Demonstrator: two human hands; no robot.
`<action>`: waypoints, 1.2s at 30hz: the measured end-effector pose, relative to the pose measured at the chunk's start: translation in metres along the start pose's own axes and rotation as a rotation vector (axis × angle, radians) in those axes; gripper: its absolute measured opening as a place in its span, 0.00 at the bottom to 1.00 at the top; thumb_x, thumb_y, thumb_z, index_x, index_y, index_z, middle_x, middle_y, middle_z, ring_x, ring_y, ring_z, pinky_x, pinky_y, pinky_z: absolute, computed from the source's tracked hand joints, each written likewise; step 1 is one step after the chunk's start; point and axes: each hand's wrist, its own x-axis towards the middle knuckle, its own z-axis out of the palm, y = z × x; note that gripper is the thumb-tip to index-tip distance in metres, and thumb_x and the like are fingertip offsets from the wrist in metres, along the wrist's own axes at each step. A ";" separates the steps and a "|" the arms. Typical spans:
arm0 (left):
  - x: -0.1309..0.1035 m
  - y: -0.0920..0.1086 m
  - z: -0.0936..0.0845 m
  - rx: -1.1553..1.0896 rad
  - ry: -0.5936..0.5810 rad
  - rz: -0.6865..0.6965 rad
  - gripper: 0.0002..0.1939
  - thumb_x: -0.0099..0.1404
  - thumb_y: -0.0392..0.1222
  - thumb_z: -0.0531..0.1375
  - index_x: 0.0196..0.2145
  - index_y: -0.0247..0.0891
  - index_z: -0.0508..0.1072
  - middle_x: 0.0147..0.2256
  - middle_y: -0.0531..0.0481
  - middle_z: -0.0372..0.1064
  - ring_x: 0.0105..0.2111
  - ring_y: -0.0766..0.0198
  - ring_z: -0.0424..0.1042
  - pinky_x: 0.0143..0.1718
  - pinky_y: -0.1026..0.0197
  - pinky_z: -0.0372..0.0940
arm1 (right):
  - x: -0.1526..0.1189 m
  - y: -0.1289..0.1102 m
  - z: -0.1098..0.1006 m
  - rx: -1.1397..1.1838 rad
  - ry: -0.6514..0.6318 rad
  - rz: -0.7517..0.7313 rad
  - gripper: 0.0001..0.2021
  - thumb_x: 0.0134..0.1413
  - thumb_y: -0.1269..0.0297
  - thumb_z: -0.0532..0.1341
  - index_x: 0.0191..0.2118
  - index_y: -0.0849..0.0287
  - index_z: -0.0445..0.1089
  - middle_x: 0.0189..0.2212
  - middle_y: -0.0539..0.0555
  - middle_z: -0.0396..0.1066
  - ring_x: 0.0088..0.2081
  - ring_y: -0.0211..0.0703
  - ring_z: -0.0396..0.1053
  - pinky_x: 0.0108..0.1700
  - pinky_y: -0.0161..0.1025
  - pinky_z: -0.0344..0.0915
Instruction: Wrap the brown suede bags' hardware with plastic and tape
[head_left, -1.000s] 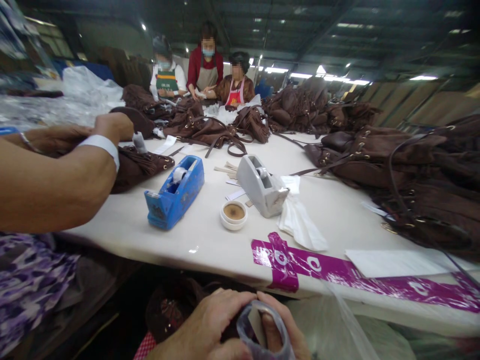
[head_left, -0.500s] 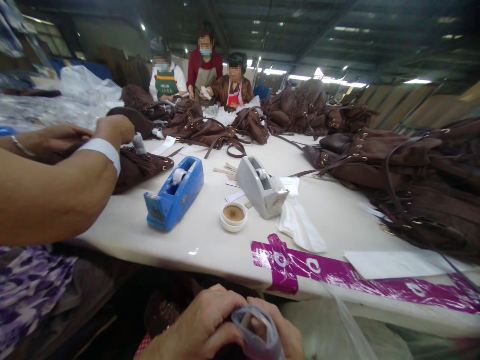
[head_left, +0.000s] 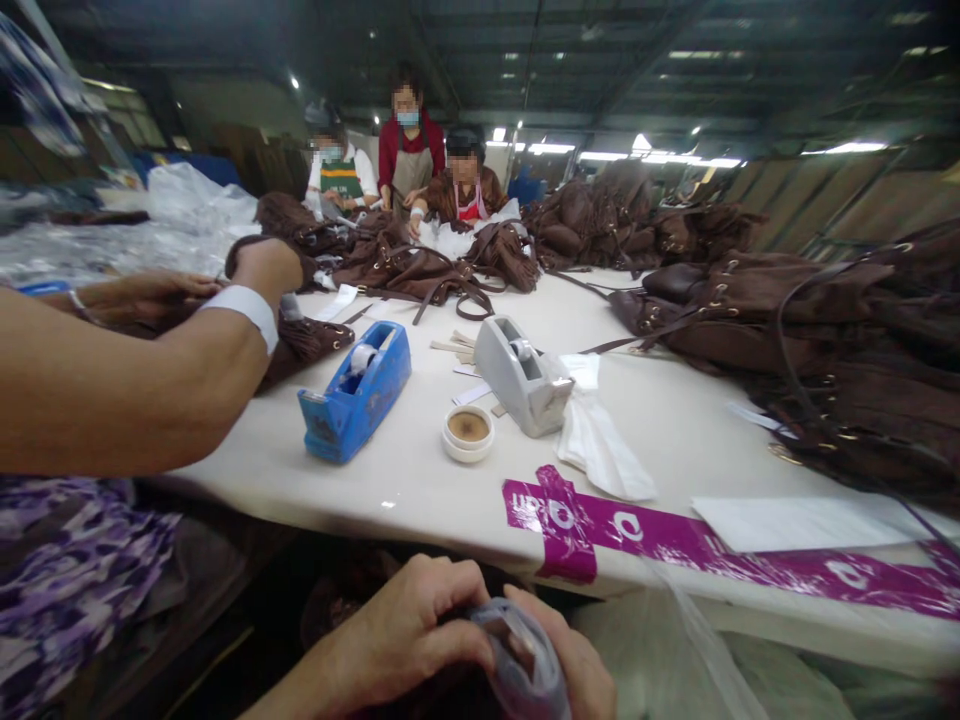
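Observation:
At the bottom centre, below the table edge, my left hand (head_left: 427,625) and my right hand (head_left: 574,660) close from both sides on a grey, translucent wrap (head_left: 541,672). It is curled into a tube, and something brownish shows in its opening; I cannot make out what. The left thumb and fingers pinch the near rim, while the right fingers curve round the far side. Dark material lies in shadow behind my left wrist. On the table above my hands stand a blue tape dispenser (head_left: 358,395), a grey tape dispenser (head_left: 517,380) and a small round white pot (head_left: 468,432) with a brown inside.
A co-worker's arm (head_left: 150,390) with a white wristband reaches in from the left over a brown bag (head_left: 311,340). Brown bags (head_left: 817,310) pile up at right. White sheets (head_left: 600,450) and purple tape (head_left: 660,545) lie near the table edge. Several people stand behind.
My left hand has shifted slightly up, and the wrap's opening has turned a little. The neighbour's arm appears further right. Across the table, a seated person's hand has dropped lower.

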 end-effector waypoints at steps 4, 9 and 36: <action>0.005 -0.007 0.006 -0.070 0.054 0.026 0.11 0.59 0.45 0.65 0.25 0.36 0.71 0.23 0.58 0.66 0.25 0.69 0.63 0.28 0.68 0.54 | 0.025 -0.001 -0.007 0.192 -0.139 0.015 0.14 0.66 0.53 0.54 0.47 0.56 0.70 0.31 0.52 0.81 0.28 0.44 0.79 0.30 0.32 0.73; 0.005 -0.005 0.008 -0.054 0.145 0.028 0.17 0.58 0.48 0.64 0.20 0.36 0.65 0.20 0.58 0.61 0.24 0.69 0.59 0.28 0.67 0.52 | 0.052 -0.005 -0.013 0.307 -0.227 -0.081 0.11 0.67 0.56 0.54 0.45 0.55 0.69 0.30 0.49 0.80 0.27 0.40 0.79 0.30 0.27 0.73; -0.010 0.013 -0.014 -0.669 -0.147 -0.236 0.09 0.52 0.35 0.58 0.33 0.35 0.72 0.29 0.55 0.66 0.31 0.67 0.62 0.33 0.67 0.56 | 0.041 0.002 -0.001 -0.087 -0.121 -0.451 0.15 0.65 0.65 0.55 0.53 0.57 0.72 0.26 0.52 0.80 0.22 0.43 0.77 0.23 0.32 0.72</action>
